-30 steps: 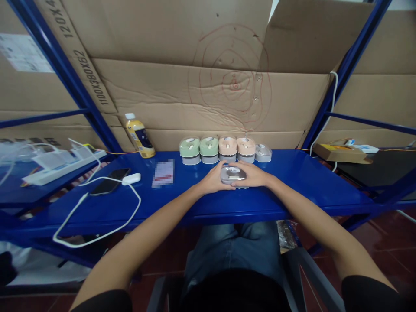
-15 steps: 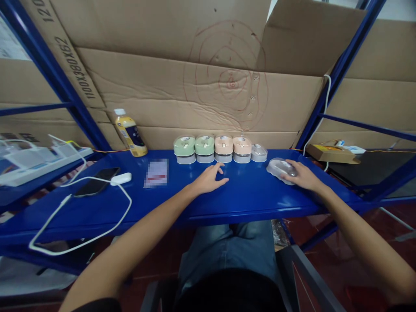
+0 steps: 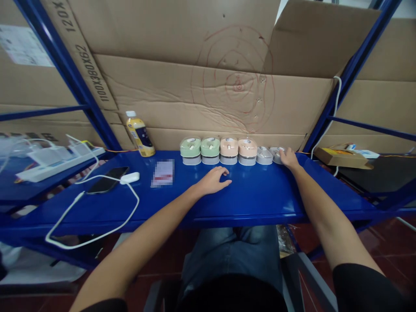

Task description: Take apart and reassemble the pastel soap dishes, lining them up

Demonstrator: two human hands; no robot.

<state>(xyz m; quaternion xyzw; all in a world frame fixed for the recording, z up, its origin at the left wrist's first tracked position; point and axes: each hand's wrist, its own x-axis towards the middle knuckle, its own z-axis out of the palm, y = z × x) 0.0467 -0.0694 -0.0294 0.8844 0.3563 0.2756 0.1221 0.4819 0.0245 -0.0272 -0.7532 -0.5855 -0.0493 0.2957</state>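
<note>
At the right end of a row along the back of the blue table, my right hand (image 3: 290,159) grips a low grey container (image 3: 277,154) with a clear cover. Its fingers are around the container's right side and hide part of it. Another grey container (image 3: 264,155) stands just left of it. Further left come two taller containers with peach tops (image 3: 247,149) and two with green tops (image 3: 190,148), all on grey bases. My left hand (image 3: 214,180) rests on the table in front of the peach ones, holding nothing, thumb apart from its loosely bent fingers.
Left of the row are a yellow drink bottle (image 3: 140,134), a blurred card (image 3: 163,173), and a dark phone (image 3: 108,180) by a white cable (image 3: 138,203). A power strip (image 3: 58,167) lies far left. An open cardboard box (image 3: 342,158) sits at the right, beyond the blue frame post (image 3: 354,82).
My right hand has moved the grey container back and left, to the end of the row beside the other grey one. My left hand stays nearly where it was. The view has shifted slightly.
</note>
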